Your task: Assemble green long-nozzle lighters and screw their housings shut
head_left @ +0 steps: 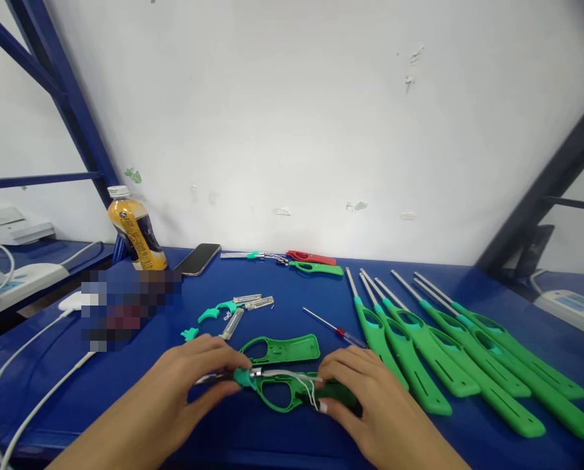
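My left hand is closed in a pinch on the metal rod of a utility lighter, by its teal collar. Thin white wires run from there over an open green handle half toward my right hand. The right fingers are closed around the far end of that handle half, and a dark part shows beneath them. Just behind lies the other green handle half, hollow side up. Teal trigger pieces and clear plastic parts are scattered beyond my left hand.
Several assembled green lighters fan out at right. A screwdriver points away beside them. Red lighter parts lie near the wall. A phone, a yellow drink bottle and white cables occupy the left.
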A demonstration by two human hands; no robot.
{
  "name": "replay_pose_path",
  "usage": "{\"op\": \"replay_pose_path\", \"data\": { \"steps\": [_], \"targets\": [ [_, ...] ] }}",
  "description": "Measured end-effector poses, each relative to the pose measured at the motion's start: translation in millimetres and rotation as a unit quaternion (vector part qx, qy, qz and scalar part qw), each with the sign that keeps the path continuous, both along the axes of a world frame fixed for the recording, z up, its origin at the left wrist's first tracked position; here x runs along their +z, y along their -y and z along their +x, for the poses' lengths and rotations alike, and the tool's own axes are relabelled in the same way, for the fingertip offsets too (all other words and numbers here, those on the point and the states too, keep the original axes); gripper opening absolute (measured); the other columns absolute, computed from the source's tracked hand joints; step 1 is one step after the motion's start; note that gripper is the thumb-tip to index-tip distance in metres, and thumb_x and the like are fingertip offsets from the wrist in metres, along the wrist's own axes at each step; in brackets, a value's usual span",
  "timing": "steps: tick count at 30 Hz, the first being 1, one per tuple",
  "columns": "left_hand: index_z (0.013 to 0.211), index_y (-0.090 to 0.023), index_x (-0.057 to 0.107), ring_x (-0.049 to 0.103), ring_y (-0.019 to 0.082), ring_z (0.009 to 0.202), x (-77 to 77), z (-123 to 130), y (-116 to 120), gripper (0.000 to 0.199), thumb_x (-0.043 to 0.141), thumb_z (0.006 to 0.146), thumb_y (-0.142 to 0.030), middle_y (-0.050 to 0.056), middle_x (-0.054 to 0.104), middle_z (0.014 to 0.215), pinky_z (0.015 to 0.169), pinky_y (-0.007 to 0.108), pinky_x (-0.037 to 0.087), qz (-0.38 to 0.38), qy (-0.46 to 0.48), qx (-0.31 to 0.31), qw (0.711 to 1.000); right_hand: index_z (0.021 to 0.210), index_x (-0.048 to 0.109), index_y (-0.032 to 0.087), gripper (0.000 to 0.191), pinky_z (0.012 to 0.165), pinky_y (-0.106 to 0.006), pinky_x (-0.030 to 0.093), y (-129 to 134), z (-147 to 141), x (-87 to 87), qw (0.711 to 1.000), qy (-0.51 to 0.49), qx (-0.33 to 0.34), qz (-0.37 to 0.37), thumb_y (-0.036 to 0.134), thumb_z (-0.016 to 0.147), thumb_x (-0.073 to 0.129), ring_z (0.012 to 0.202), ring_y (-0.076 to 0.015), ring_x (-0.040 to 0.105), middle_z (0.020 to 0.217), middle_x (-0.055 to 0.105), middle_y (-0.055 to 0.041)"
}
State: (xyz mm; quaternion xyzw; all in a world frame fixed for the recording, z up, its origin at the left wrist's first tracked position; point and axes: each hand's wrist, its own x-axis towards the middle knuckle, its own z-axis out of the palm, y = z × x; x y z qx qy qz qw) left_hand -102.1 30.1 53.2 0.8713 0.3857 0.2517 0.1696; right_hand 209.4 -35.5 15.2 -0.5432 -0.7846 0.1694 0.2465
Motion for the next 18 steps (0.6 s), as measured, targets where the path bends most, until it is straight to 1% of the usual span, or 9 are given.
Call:
{"op": "replay_pose_path", "data": {
  "steps": [2,4,6,10,15,18],
  "targets": [
    [0.106,-0.038,0.087,0.082,0.020,0.094,-7.7,-2,-1,0.015,0.076,0.098,-0.031,-0.004,0.086,0.103,0.087,0.024,0.063,-0.030,0.010,0.008,0.999,0.105,0.071,0.029,0.016,0.107,-0.047,0.053,1,0,-1.0,1.000,0.001,0.008,0.006,0.013,0.102,0.076,0.110,-0.0245,0.072,0.114,0.077,0.0026],
    [0.106,-0.038,0.088,0.082,0.020,0.096,-10.8,-5,-5,0.020,0.075,0.096,-0.027,-0.004,0.086,0.104,0.087,0.024,0.063,-0.037,0.008,0.013,0.999,0.104,0.070,0.029,0.015,0.109,-0.047,0.053,1,0,-2.7,1.000,0.000,0.016,0.022,0.015,0.102,0.077,0.109,-0.0245,0.073,0.114,0.077,0.0022],
    [0.106,-0.038,0.089,0.082,0.021,0.097,-10.2,-8,-9,0.020,0.076,0.096,-0.027,-0.003,0.086,0.105,0.088,0.024,0.062,-0.041,-0.002,0.012,0.999,0.106,0.070,0.029,0.014,0.108,-0.046,0.055,1,0,-5.2,0.999,-0.004,0.022,0.046,0.018,0.103,0.078,0.109,-0.0245,0.074,0.114,0.078,0.0013],
    [0.099,-0.036,0.090,0.081,0.020,0.093,-7.0,-11,-9,0.021,0.075,0.093,-0.023,-0.003,0.085,0.101,0.085,0.022,0.060,-0.065,-0.010,0.015,0.998,0.108,0.071,0.030,0.010,0.101,-0.041,0.060,1,2,-10.0,0.996,-0.008,0.028,0.087,0.024,0.104,0.078,0.110,-0.0250,0.075,0.115,0.080,0.0000],
    [0.098,-0.034,0.089,0.078,0.016,0.088,-11.5,-13,-6,0.022,0.069,0.098,-0.025,-0.003,0.081,0.100,0.081,0.020,0.055,-0.111,-0.009,0.002,0.994,0.108,0.071,0.031,0.010,0.097,-0.039,0.062,0,4,-12.6,0.994,-0.008,0.029,0.108,0.027,0.103,0.079,0.108,-0.0250,0.076,0.114,0.080,-0.0001],
    [0.092,-0.032,0.088,0.074,0.015,0.083,-16.0,-14,-6,0.022,0.068,0.099,-0.024,-0.002,0.077,0.097,0.079,0.021,0.052,-0.114,-0.018,0.000,0.993,0.108,0.071,0.032,0.010,0.101,-0.040,0.061,0,4,-13.8,0.994,-0.007,0.025,0.104,0.027,0.103,0.079,0.107,-0.0247,0.077,0.113,0.080,0.0008]
  ]
}}
